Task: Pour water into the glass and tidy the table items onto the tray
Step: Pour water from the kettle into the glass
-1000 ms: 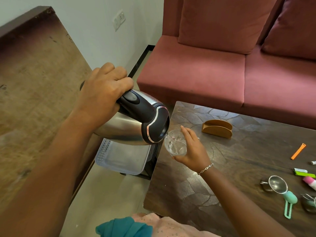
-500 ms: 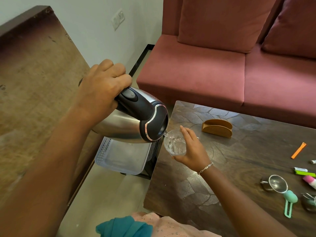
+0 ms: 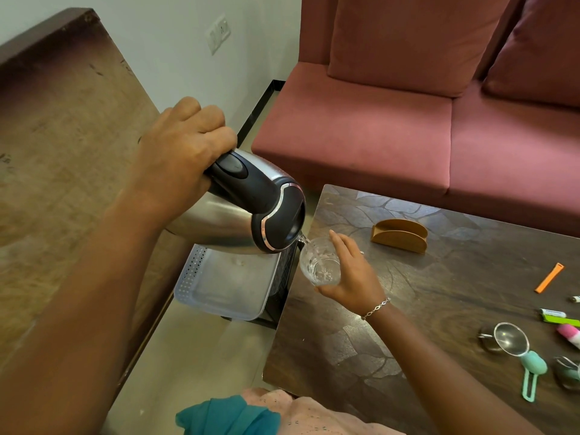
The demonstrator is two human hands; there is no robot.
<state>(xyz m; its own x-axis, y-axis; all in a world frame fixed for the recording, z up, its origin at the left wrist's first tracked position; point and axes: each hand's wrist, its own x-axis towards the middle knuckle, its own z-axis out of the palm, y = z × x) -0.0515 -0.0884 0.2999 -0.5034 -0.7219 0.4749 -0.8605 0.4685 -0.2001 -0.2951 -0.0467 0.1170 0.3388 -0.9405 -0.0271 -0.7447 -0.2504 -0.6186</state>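
My left hand (image 3: 179,155) grips the black handle of a steel kettle (image 3: 248,211), tipped with its spout down to the right. A thin stream of water runs from the spout into a clear glass (image 3: 320,262), which has water in its lower part. My right hand (image 3: 351,277) holds the glass from the right, just past the left edge of the dark table (image 3: 423,309). A clear plastic tray (image 3: 219,287) sits lower down, under the kettle, left of the table.
On the table lie a brown napkin holder (image 3: 399,235), an orange clip (image 3: 549,277), a green marker (image 3: 558,318), a pink item (image 3: 569,334) and a small strainer with a teal handle (image 3: 518,350). A red sofa (image 3: 408,130) stands behind, a wooden surface (image 3: 56,152) to the left.
The kettle has tipped a little further and risen slightly. The glass has stayed in place in my right hand while water runs into it.
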